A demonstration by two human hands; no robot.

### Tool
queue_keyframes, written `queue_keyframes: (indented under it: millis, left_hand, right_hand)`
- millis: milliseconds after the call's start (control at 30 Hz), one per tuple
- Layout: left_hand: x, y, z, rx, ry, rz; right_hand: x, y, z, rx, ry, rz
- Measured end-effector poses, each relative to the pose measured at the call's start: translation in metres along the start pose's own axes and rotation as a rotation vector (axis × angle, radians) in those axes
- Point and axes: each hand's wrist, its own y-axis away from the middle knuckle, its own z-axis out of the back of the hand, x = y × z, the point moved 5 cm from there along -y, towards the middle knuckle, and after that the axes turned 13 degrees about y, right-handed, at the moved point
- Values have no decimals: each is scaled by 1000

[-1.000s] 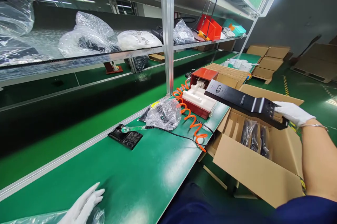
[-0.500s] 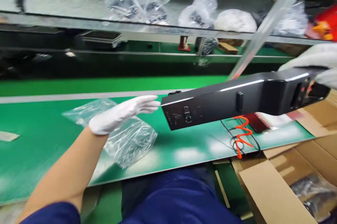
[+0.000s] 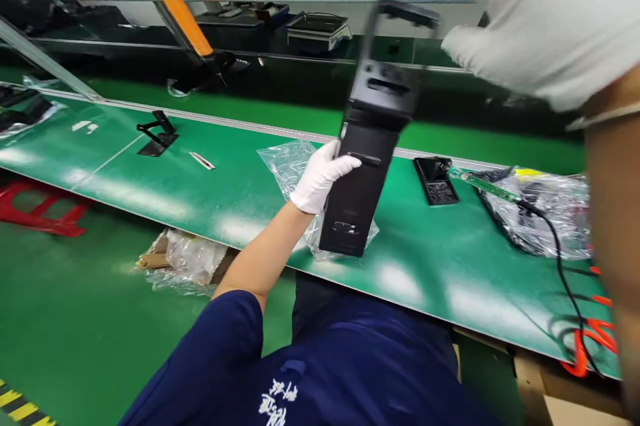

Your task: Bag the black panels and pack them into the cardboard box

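Standing nearly upright on the green bench (image 3: 165,179), a long black housing (image 3: 361,173) is gripped around its middle by the left hand (image 3: 320,176), white-gloved, fingers wrapped onto the front face. Its lower end sits on or just above a clear plastic bag (image 3: 290,163) spread on the mat; which of the two can't be told. The right hand (image 3: 540,19), also gloved, is seen very close to the camera near the housing's upper end, blurred, so whether it's gripping or just hovering open can't be told.

Risk-wise: the piece is tall and tilted, and only one firm grip can be confirmed. On slick film the bottom edge could probably skid out, and the housing might get tipped toward the small black panel (image 3: 436,181) or the bagged parts (image 3: 555,213) and cable (image 3: 560,259) lying to its right. Smooth gloves could easily be slipped through too.
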Motion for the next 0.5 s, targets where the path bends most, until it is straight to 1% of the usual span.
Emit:
queue_keyframes:
  millis: [33,67,100,133,167,233,267,300,333,367,433,500]
  left_hand:
    - [-2,-4,12,-86,74,-60]
    - [-4,-8,25,-172,135,-126]
    - [-4,-10,36,-251,180,-190]
    - [-3,-13,45,-320,209,-246]
    - [-1,-14,53,-378,224,-294]
    - [7,-14,62,-459,233,-369]
    - [12,-13,64,-487,235,-394]
    - [18,-10,65,-513,233,-411]
    - [23,-8,66,-535,227,-419]
    - [29,-5,66,-549,220,-420]
    - [37,0,65,-558,207,-410]
    - [40,4,64,-549,191,-403]
  right_hand:
    - [6,12,-12,-35,-21,7]
    - [10,28,-26,-153,-94,-16]
    - [14,45,-48,-217,-202,-22]
    - [18,62,-79,-201,-294,-62]
    - [20,78,-113,-163,-387,-144]
    - [27,109,-182,-30,-556,-337]
    - [33,123,-212,57,-624,-418]
    - [41,134,-234,132,-661,-464]
    - [48,143,-250,182,-658,-510]
    - [55,149,-260,227,-643,-545]
    - [64,155,-267,273,-595,-598]
    - [68,156,-267,282,-582,-627]
